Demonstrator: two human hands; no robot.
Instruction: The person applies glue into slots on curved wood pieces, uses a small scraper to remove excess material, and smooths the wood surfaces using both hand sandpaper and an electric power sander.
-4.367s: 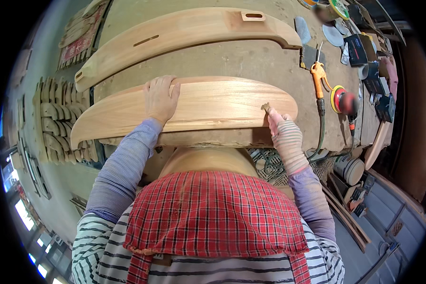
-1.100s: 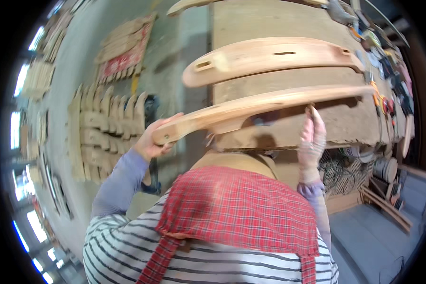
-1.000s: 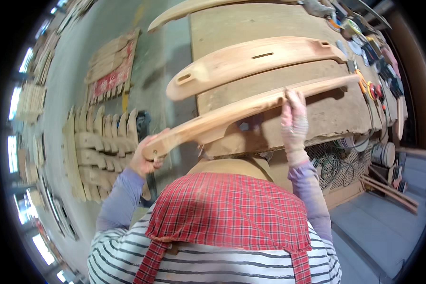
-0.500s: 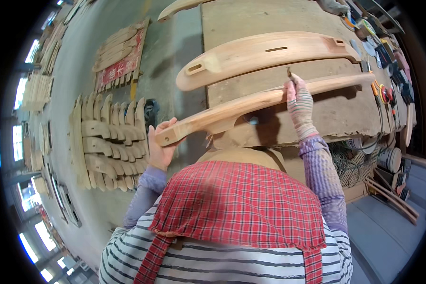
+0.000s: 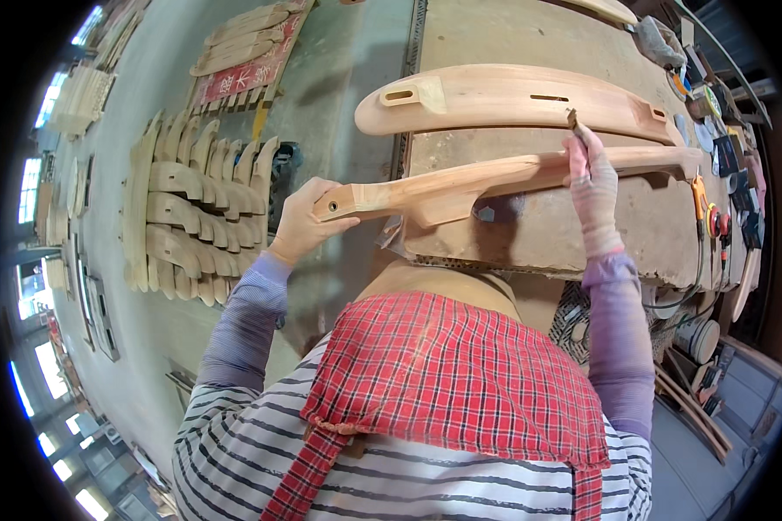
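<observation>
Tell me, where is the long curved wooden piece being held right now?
In the head view, the curved wooden piece spans the workbench's near edge, left hand gripping its left end, right hand on top.

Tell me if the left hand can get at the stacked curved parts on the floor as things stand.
Probably not right now: the left hand grips the end of the curved wooden piece above the workbench, while the stacked parts lie lower, on the floor. Nothing blocks the way, but the hand is full.

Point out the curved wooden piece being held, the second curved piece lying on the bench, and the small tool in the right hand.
held curved wooden piece (image 5: 495, 178), head view, mid-length of its face.
second curved piece (image 5: 513, 95), head view, middle of its top face.
small tool (image 5: 573, 119), head view, tip above the fingers.
</observation>
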